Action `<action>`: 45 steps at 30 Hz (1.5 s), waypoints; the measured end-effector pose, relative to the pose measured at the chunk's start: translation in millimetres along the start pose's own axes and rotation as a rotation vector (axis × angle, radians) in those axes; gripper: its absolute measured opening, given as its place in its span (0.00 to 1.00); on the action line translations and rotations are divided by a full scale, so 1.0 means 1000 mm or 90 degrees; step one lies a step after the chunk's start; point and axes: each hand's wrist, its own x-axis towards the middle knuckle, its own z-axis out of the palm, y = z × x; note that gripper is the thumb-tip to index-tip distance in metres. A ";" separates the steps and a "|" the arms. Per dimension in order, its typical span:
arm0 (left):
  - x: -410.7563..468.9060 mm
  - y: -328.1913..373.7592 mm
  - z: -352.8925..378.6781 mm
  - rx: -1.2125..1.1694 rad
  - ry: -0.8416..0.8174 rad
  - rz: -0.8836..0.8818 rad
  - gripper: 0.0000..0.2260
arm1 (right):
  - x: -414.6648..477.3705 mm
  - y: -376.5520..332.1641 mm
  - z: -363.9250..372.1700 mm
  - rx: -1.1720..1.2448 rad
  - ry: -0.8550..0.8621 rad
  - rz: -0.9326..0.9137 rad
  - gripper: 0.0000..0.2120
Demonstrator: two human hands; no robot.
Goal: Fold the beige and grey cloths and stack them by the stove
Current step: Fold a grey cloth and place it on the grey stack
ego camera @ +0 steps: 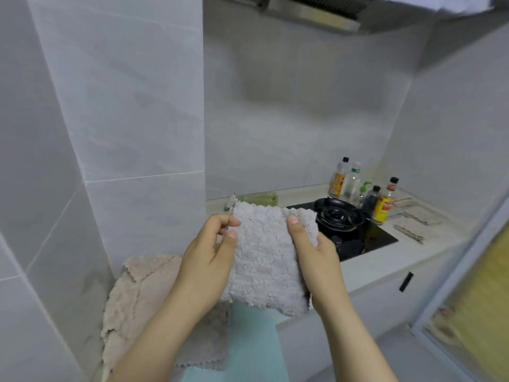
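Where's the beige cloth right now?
Head view, lower left: the beige cloth lies against the tiled wall, partly behind the left forearm, left of the blue cloth and below the held grey cloth.

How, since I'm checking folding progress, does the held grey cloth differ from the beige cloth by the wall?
The grey cloth is held in the air, the left hand and right hand gripping its sides; the beige cloth lies on the counter. The grey cloth looks gathered into a compact rectangle; the beige cloth is spread wider, one corner turned over. One is grey, the other beige. Both have a fluffy pile.
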 end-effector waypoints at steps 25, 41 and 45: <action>-0.009 0.168 0.413 -0.019 -0.164 -0.013 0.13 | 0.059 0.008 -0.447 0.038 0.115 0.126 0.13; 0.142 0.113 0.607 0.004 -0.227 -0.088 0.14 | 0.283 0.085 -0.548 -0.162 0.138 0.147 0.15; 0.173 0.094 0.646 0.032 -0.227 -0.106 0.14 | 0.340 0.108 -0.563 -0.184 0.103 0.170 0.22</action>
